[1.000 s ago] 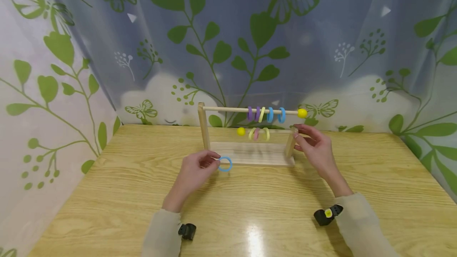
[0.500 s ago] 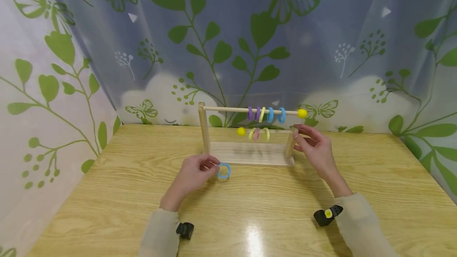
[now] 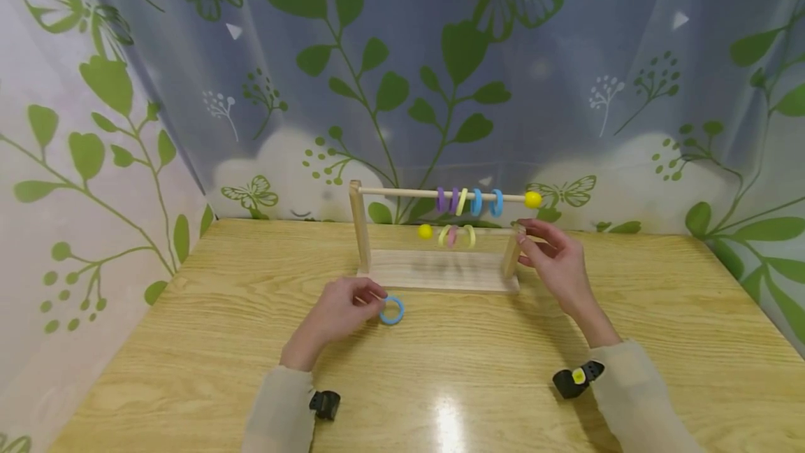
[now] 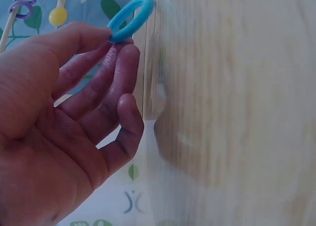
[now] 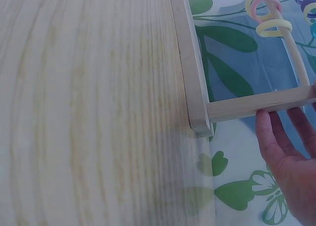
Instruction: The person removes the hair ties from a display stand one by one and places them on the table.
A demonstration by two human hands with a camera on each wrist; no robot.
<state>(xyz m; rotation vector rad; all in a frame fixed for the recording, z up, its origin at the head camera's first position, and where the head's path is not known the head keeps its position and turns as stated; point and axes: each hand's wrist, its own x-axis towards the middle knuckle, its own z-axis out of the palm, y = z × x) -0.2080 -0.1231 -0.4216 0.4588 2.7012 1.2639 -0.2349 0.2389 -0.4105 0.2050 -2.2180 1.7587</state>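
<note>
My left hand (image 3: 342, 307) pinches a light blue ring (image 3: 402, 310) between thumb and fingertips, just in front of the wooden stand's base (image 3: 409, 272). In the left wrist view the ring (image 4: 139, 22) tilts up from the fingertips. With thumb and fingers, my right hand (image 3: 558, 265) holds the stand's short right post (image 3: 512, 259) near its top. Two purple rings, one pale yellow ring and two blue rings hang on the upper rod (image 3: 396, 193). The lower rod (image 3: 493, 232) carries two pale yellow rings and a pink ring (image 3: 451, 237).
Yellow balls cap the upper rod's right end, the upper ball (image 3: 533, 200), and the lower rod's left end, the lower ball (image 3: 425, 231). A tall left post (image 3: 360, 226) bears the upper rod. Behind the wooden table (image 3: 465, 369) hangs a leaf-patterned curtain (image 3: 402, 54).
My left hand has drawn the blue ring down toward me and slightly left, away from the stand's base. The right hand stays at the short post.
</note>
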